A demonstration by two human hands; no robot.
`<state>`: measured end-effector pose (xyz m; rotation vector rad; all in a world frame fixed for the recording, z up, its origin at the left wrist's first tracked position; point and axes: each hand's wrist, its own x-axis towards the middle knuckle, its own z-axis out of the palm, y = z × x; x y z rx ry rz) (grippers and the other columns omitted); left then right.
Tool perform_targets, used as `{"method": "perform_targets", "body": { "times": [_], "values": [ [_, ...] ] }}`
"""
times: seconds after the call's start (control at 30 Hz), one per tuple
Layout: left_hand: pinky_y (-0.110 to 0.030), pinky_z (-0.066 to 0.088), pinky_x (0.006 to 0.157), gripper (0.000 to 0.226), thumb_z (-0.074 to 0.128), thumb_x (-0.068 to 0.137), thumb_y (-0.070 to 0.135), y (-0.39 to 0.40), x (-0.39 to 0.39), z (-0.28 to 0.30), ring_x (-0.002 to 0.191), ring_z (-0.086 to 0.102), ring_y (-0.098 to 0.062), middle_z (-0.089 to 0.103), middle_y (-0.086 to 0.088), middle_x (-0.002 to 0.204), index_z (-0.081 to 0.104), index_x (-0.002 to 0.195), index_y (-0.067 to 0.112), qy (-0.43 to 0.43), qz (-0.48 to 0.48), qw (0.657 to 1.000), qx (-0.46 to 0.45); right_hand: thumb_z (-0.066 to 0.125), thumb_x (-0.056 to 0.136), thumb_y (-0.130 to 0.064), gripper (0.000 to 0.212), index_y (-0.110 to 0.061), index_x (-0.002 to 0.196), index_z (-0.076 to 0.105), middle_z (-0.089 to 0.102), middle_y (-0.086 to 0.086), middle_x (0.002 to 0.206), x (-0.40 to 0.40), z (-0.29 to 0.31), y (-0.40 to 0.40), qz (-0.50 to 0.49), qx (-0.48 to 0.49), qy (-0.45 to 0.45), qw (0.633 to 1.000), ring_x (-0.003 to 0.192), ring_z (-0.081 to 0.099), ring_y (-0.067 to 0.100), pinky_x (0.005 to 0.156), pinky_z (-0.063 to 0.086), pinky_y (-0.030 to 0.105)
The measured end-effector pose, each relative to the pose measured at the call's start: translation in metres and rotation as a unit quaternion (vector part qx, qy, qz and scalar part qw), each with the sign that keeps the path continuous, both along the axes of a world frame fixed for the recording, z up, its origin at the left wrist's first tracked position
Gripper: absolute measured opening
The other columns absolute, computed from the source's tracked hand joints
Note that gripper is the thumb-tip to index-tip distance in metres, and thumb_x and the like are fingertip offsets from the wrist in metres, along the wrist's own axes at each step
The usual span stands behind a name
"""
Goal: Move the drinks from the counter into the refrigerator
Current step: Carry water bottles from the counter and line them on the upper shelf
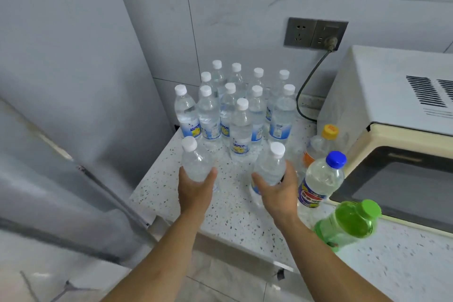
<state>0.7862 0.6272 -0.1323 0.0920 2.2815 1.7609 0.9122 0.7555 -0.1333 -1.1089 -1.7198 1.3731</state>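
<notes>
Left hand (195,189) gripping water bottle (196,162), right hand (279,191) another (269,167)

We see a white speckled counter (235,213) carrying all items. At its rear stands a tight cluster of clear water bottles (235,110), white-capped and upright, some touching. Along the right side we find a cream microwave (392,110). Just in front of it stand an orange-capped bottle (321,144), a blue-capped bottle (321,179) and a green bottle (348,225). A dark cable (304,95) lies behind the cluster.
</notes>
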Motion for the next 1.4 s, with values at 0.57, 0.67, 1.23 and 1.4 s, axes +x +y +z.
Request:
{"method": "perform_targets", "body": {
  "times": [0.57, 0.67, 1.23, 1.4],
  "values": [
    [-0.041, 0.060, 0.068, 0.061, 0.083, 0.059, 0.060, -0.226, 0.179, 0.018, 0.088, 0.074, -0.031, 0.076, -0.012, 0.098, 0.073, 0.106, 0.022, -0.227, -0.036, 0.966, 0.121, 0.079, 0.076, -0.043, 0.043, -0.020, 0.109, 0.064, 0.076, 0.015, 0.092, 0.105, -0.001, -0.132, 0.203, -0.414, 0.072, 0.884, 0.083, 0.075, 0.034, 0.064, 0.060, 0.043],
    [-0.035, 0.059, 0.063, 0.041, 0.075, 0.070, 0.057, -0.270, 0.196, 0.013, 0.080, 0.075, -0.026, 0.077, -0.008, 0.094, 0.078, 0.100, 0.028, -0.249, 0.030, 0.961, 0.114, 0.082, 0.065, -0.041, 0.056, -0.021, 0.114, 0.063, 0.075, 0.016, 0.100, 0.105, -0.010, -0.178, 0.265, -0.429, 0.031, 0.863, 0.090, 0.074, 0.036, 0.072, 0.061, 0.048],
    [-0.035, 0.061, 0.063, 0.048, 0.068, 0.074, 0.041, -0.586, 0.173, -0.015, 0.070, 0.071, -0.027, 0.073, -0.017, 0.093, 0.072, 0.103, 0.003, -0.318, 0.214, 0.879, 0.283, 0.095, 0.045, -0.045, 0.063, -0.007, 0.090, 0.075, 0.068, 0.019, 0.087, 0.019, -0.016, -0.484, 0.481, -0.544, -0.197, 0.659, 0.075, 0.068, 0.034, 0.077, 0.058, 0.046],
    [-0.033, 0.060, 0.061, 0.058, 0.071, 0.068, 0.046, -0.662, 0.138, 0.000, 0.070, 0.072, -0.026, 0.074, -0.017, 0.092, 0.069, 0.108, 0.004, -0.303, 0.222, 0.897, 0.233, 0.084, 0.061, -0.033, 0.062, -0.008, 0.114, 0.064, 0.069, 0.019, 0.095, -0.024, -0.007, -0.565, 0.515, -0.477, -0.203, 0.683, 0.076, 0.068, 0.032, 0.073, 0.057, 0.041]
  ]
}}
